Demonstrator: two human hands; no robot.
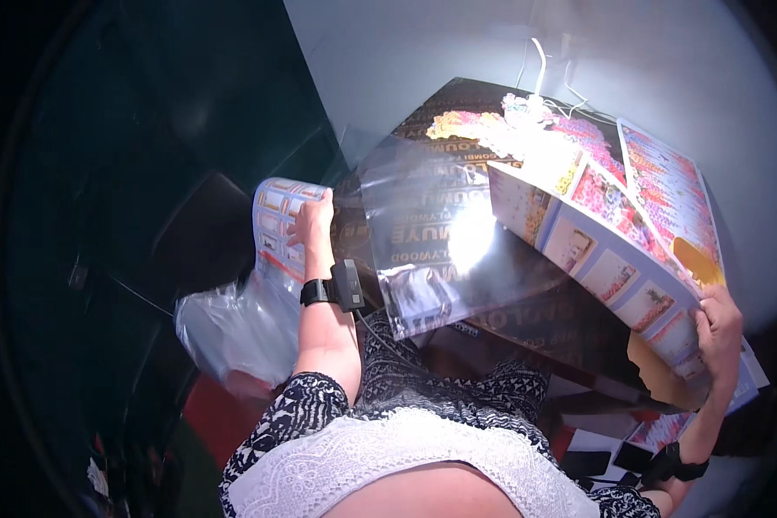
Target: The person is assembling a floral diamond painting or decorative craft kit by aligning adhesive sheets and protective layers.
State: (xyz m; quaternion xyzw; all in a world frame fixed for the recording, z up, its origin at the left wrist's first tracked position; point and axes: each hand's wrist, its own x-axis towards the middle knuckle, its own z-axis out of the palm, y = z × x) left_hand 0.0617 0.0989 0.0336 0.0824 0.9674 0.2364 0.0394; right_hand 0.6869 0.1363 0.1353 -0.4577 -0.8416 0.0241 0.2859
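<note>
- Nearest on L side, a clear plastic bag (pixel 233 332) hangs crumpled beside the L forearm, next to the bench (pixel 447 102).
- R hand (pixel 720 332): grip is clamped on the printed picture folder (pixel 600 259), at its near R end, fingers over the edge.
- The folder is tilted, partly opened, above R part of bench. Its long axis goes diag. from the R hand, up and to the L; so the far end is the free one, well apart from the grip.
- Btwn both hands, a clear plastic sleeve (pixel 427 211) lies flat on bench, w/ strong glare. It is just L of the folder's free end; whether they touch, I can't tell.
- L hand (pixel 314 226) is on a printed sheet (pixel 272 224) past the bench's L edge. Fingers lie over its face; if this grip pinches, I can't tell. R hand is clearly nearer to the folder.
- Behind the folder, an orange-yellow piece (pixel 698 263), kind unclear.
- Farther, a flower-print panel (pixel 672 177) leans at the wall (pixel 388 52); L of it, a colourful flower bundle (pixel 466 125), partly overexposed.
</note>
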